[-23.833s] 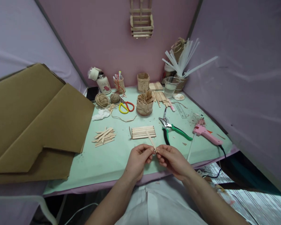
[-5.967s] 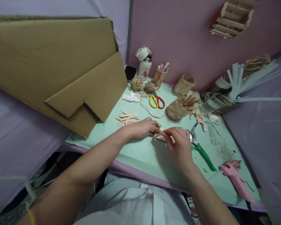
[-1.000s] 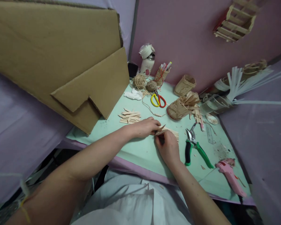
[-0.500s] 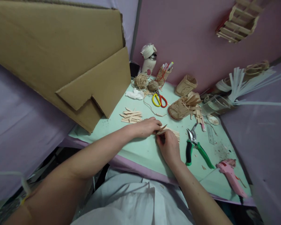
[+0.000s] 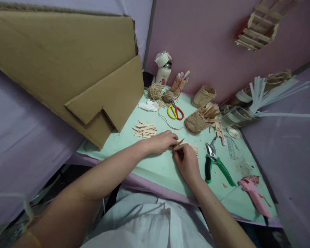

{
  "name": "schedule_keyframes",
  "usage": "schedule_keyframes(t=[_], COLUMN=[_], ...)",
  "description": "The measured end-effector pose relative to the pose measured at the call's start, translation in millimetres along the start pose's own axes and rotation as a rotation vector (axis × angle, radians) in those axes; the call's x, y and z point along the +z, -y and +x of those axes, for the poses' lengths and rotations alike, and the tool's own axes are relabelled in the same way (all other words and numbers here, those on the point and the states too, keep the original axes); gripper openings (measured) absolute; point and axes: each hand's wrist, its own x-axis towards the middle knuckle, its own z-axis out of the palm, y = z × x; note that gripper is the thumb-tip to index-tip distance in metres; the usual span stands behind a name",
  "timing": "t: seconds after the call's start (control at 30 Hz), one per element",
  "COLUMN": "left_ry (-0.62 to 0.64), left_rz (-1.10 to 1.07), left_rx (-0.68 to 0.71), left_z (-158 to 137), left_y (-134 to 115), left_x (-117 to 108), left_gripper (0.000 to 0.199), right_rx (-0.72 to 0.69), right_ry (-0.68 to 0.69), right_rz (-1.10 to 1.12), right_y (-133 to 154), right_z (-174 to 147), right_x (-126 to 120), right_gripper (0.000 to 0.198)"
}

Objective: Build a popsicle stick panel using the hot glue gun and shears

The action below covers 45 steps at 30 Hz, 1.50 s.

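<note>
My left hand (image 5: 165,141) and my right hand (image 5: 187,162) meet over the table's middle, fingertips almost touching. Thin pale wooden strips (image 5: 179,144) with pointed ends stick up between them, and both hands have their fingers closed on these. The exact grip is partly hidden by my fingers. Just behind my right hand, a flat row of wooden sticks (image 5: 193,148) lies side by side. To the left of my left hand is a loose pile of cut wooden pieces (image 5: 144,130). Green-handled pruning shears (image 5: 214,160) rest with jaws spread, right of my right hand.
A pink glue gun (image 5: 254,194) lies at the right front. Scissors (image 5: 175,112), twine balls (image 5: 155,91) and a stick-filled wooden cup (image 5: 196,121) stand further back. Large cardboard (image 5: 100,69) rises on the left. White strips (image 5: 257,94) jut out at the right.
The hands stay at the same place with the wooden strips between them. The view has shifted very slightly; nothing else has visibly moved.
</note>
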Motion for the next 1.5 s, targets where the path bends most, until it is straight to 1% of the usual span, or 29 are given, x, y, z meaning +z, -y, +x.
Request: schedule_keyframes(t=[0.13,0.3,0.4,0.6,0.77,1.0,1.33,1.5], left_ry=[-0.014,0.006,0.002,0.015,0.024,0.007,-0.012,-0.003], left_rz=[-0.011,-0.001,-0.001,-0.017,-0.039,-0.028,-0.035,-0.037], left_rx=[0.01,-0.046,-0.053,-0.059,-0.065,-0.049,-0.039,-0.046], left_z=[-2,-3,-2,-2,-2,1,1,2], left_y=[-2,-11,-14,-15,-15,-15,-15,-17], left_x=[1,-2,-2,-2,-3,0,0,-2], left_gripper=[0.02,0.018,0.018,0.015,0.017,0.016,0.014,0.014], right_rx=[-0.005,0.008,0.012,0.015,0.03,0.045,0.061,0.063], right_ry=[0.019,0.044,0.055,0.06,0.046,0.04,0.064,0.072], right_rz=[0.016,0.028,0.034,0.048,0.041,0.007,-0.028,-0.042], right_y=[-2,-5,-7,-6,-4,-2,1,2], right_z=[-6,-15,-19,-22,-23,-24,-23,-23], right_x=[-9,-17,-19,-20,-18,-18,-19,-19], right_gripper=[0.006,0.005,0.005,0.007,0.011,0.011,0.013,0.012])
